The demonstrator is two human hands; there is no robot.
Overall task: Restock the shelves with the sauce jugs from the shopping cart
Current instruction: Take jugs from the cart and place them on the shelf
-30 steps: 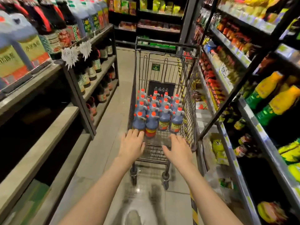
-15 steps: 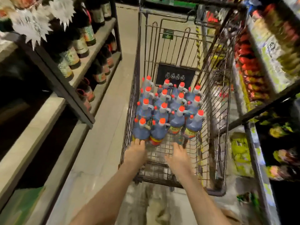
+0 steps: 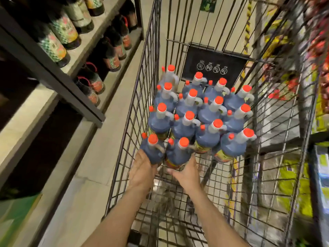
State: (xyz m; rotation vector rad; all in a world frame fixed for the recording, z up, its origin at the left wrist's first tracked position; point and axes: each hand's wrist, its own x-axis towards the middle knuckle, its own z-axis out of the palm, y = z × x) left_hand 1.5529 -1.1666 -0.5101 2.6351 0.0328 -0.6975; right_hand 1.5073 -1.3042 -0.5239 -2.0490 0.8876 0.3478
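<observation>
Two hands low in frame, left hand (image 3: 142, 168) cupping the nearest sauce jug (image 3: 153, 150), right hand (image 3: 187, 172) against its neighbour (image 3: 178, 154), fingers hidden so grip unclear, packed upright mid-frame in the shopping cart (image 3: 277, 175), probably against tipping, shelves (image 3: 26, 113) upper left.

Dark bottles with patterned labels (image 3: 58, 32) are ranged upright along the upper board at the left, and smaller dark bottles (image 3: 114, 50) are seen on the board below. A green box (image 3: 16, 213) is placed low at the left edge. Pale floor tiles (image 3: 85, 184) are laid along the aisle. Yellow packets (image 3: 293, 184), blurred, are stacked at the right.
</observation>
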